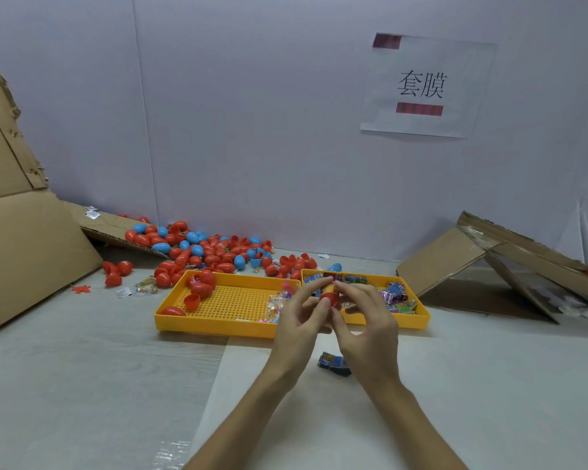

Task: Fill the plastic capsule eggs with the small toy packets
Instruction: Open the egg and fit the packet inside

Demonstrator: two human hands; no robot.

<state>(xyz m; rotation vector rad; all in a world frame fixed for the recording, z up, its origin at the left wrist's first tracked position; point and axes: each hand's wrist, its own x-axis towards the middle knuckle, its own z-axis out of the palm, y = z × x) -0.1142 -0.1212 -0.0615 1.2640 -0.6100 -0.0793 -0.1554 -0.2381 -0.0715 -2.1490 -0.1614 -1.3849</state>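
My left hand (299, 320) and my right hand (367, 320) meet over the near edge of two yellow trays and together pinch a red capsule egg (329, 297) between fingertips. The egg's inside is hidden by my fingers. The left yellow tray (231, 320) holds a few red egg halves (201, 286) and clear toy packets (275, 305). The right yellow tray (408, 318) holds several colourful toy packets (396, 296). One dark blue packet (333, 362) lies on the table under my right wrist.
A big heap of red and blue eggs (201, 249) lies behind the trays against the white wall. Cardboard sheets lean at the left (24, 245) and right (482, 259). Stray packets (143, 286) sit left of the trays.
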